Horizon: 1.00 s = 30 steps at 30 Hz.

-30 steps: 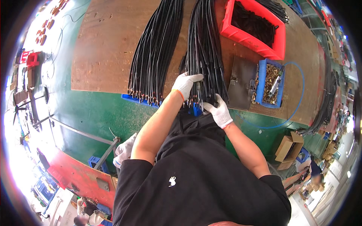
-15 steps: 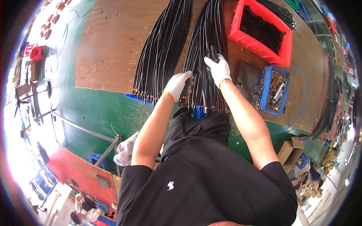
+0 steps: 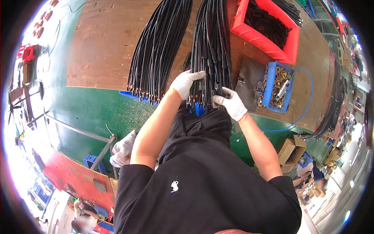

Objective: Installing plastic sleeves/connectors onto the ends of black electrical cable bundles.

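Two long bundles of black cables lie side by side on a brown tabletop, their bare metal ends toward me. My left hand (image 3: 184,83), in a white glove, is over the right bundle (image 3: 210,39); its thumb and fingers close on a black cable near the cable's end. Close to the bundle's near right edge, my gloved right hand (image 3: 232,104) holds some short black sleeves (image 3: 219,89); how many is hidden by the fingers. To the left lies the other cable bundle (image 3: 157,50), which neither hand touches.
A red crate (image 3: 289,52) of black parts stands at the far right. Nearer is a blue bin (image 3: 288,97) with small brass-coloured pieces and a silver tool. A thin blue hose (image 3: 311,97) curves beside it. Below right sits an open cardboard box (image 3: 290,152).
My right hand has come down toward the near cable ends, sleeves still in it. My left hand has shifted slightly, its fingers reaching further over the bundle. The whole view has moved a little.
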Tool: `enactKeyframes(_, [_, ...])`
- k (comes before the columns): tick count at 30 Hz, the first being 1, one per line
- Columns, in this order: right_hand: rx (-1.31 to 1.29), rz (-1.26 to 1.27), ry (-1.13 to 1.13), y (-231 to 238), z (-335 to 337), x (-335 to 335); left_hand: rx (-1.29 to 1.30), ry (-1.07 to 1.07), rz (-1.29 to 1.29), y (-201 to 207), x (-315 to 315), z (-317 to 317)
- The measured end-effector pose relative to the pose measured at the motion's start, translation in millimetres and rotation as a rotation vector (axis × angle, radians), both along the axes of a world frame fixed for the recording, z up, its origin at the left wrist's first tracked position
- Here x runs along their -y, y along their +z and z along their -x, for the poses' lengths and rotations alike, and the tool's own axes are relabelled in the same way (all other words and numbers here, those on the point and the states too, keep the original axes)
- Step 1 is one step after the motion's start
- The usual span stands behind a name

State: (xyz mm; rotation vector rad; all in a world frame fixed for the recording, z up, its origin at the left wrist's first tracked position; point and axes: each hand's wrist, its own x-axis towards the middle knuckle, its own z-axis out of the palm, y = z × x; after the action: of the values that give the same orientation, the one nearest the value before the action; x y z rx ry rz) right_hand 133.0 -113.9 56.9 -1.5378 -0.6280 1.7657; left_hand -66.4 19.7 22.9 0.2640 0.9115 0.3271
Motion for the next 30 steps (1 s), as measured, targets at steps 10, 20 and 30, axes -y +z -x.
enactKeyframes(10, [-0.014, 0.068, 0.082, 12.1, -0.1, 32.8, -0.114, 0.101, -0.099, 8.5, 15.4, -17.4])
enactKeyframes(20, [-0.101, 0.187, -0.193, 10.1, 29.2, 24.9, -0.163, 0.072, -0.187, -4.2, 20.3, -20.8])
enactKeyframes(30, [0.617, 0.002, -0.148, -91.0, 33.3, -68.9, -0.35, -0.059, -0.217, 9.6, 0.5, 0.1])
